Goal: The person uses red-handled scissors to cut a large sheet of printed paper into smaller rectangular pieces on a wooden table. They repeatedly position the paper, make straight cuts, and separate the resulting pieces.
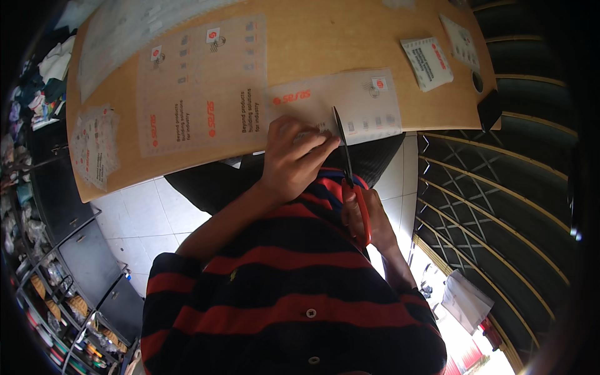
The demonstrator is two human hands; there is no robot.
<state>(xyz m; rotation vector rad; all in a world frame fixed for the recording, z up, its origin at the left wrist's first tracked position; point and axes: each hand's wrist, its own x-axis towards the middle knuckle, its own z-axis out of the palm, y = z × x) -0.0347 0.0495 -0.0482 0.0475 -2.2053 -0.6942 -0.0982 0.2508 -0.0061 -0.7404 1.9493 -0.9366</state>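
Note:
A translucent printed sheet (369,103) with red and dark print lies at the table's near edge, in front of my body. My left hand (294,156) is closed at the sheet's near edge, its fingertips pressed together close to the scissor blades. In my right hand (374,215) is a pair of scissors (364,222) with orange-red handles and dark blades. The blades point away from me and reach over the sheet, beside the left fingertips. Whether they have cut into it I cannot tell.
Larger printed sheets (234,69) cover the table's left part. A pile of small cut pieces (95,150) sits at the left edge, and a small printed piece (428,64) lies at the right. The brown table (312,37) ends near a folding metal gate (494,206). Cluttered shelves (56,275) stand left.

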